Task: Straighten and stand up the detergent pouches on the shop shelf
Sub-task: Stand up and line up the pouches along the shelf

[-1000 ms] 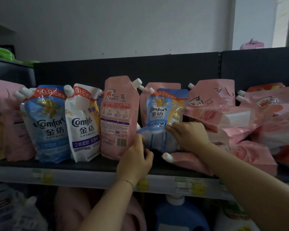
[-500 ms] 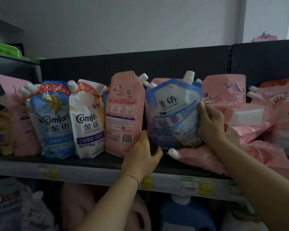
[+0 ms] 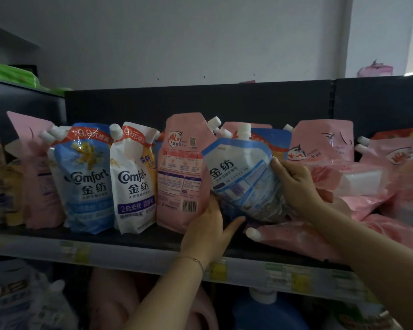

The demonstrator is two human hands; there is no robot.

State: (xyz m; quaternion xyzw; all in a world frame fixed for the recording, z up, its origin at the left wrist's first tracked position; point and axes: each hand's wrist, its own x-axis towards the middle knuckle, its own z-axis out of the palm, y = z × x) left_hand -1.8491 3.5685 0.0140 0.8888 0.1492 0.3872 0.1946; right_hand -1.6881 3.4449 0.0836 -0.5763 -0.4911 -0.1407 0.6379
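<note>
The right hand [image 3: 293, 186] grips the right edge of a blue detergent pouch [image 3: 242, 179], fingers curled round it, holding it tilted above the shelf [image 3: 129, 238] with its printed back to the camera and its white cap up. The left hand [image 3: 208, 231] lies open below, thumb against the lower corner of an upright pink pouch [image 3: 179, 172], fingers stretched under the blue one. Left of these stand a white Comfort pouch [image 3: 134, 184] and a blue Comfort pouch [image 3: 88, 184]; to the right, pink pouches [image 3: 379, 179] lie heaped.
</note>
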